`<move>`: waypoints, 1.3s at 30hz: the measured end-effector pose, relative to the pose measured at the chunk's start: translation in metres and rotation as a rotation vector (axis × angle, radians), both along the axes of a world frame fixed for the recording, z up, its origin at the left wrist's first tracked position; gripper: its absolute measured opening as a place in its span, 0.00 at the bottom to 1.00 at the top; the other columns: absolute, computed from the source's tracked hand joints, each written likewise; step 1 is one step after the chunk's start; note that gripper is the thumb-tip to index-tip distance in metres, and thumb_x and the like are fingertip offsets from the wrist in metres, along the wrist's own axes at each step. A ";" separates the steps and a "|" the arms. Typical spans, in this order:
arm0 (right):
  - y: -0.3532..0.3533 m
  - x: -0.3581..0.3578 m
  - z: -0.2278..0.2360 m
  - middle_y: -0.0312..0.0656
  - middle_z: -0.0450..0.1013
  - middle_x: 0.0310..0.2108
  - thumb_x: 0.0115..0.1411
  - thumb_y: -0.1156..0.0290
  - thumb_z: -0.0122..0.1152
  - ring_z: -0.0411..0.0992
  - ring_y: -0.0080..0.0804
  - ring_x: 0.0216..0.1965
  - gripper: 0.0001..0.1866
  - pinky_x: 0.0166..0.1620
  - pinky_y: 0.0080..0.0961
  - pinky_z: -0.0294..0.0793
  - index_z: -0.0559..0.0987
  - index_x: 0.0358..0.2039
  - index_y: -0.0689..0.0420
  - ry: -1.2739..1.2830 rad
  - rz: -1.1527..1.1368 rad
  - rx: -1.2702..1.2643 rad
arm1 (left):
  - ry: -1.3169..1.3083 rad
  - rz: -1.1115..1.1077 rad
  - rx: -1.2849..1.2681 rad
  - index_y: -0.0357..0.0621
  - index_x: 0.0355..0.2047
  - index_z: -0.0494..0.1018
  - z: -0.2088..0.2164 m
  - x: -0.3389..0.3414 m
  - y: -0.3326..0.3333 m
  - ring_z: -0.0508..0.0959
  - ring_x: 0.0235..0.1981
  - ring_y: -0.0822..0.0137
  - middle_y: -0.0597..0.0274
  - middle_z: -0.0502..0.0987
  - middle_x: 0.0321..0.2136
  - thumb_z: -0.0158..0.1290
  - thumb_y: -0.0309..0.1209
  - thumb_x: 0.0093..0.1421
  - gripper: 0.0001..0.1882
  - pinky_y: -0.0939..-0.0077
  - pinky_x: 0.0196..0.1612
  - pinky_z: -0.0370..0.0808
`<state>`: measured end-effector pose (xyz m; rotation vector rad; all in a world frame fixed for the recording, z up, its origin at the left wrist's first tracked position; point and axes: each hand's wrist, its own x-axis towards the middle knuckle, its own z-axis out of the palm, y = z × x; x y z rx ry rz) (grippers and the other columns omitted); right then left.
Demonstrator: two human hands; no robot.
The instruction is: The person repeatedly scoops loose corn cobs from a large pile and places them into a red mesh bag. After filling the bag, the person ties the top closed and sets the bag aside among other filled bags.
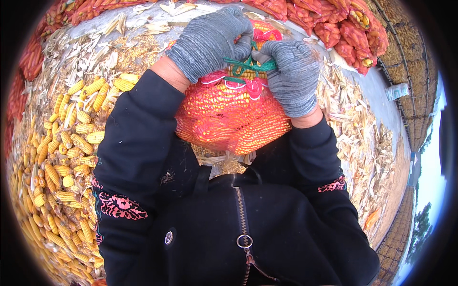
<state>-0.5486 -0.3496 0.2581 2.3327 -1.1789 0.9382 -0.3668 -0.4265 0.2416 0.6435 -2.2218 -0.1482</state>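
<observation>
A red mesh bag [224,119] filled with yellow corn cobs sits in front of my body, its mouth toward the far side. Green cord [251,66] crosses the bag's mouth, with a looser red edge and white strands around it. My left hand [214,43], in a grey knitted glove, is closed on the cord from the left. On the other side my right hand [295,74], gloved alike, pinches the cord with curled fingers. Both hands are just above the bag's opening, and the fingertips are partly hidden by the gloves.
Loose corn cobs [71,162] lie heaped on my left. Dry husks [362,138] cover the ground on the right. More filled red mesh bags [334,28] line the far side, and a netted wall of corn [405,62] stands at the far right.
</observation>
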 end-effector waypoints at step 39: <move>0.019 -0.026 -0.083 0.62 0.49 0.62 0.55 0.49 0.54 0.50 0.59 0.62 0.36 0.63 0.44 0.51 0.57 0.63 0.39 -0.738 -0.279 0.633 | 0.038 -0.352 1.142 0.36 0.55 0.62 -0.071 -0.172 0.088 0.66 0.53 0.60 0.53 0.66 0.52 0.47 0.36 0.62 0.24 0.67 0.58 0.58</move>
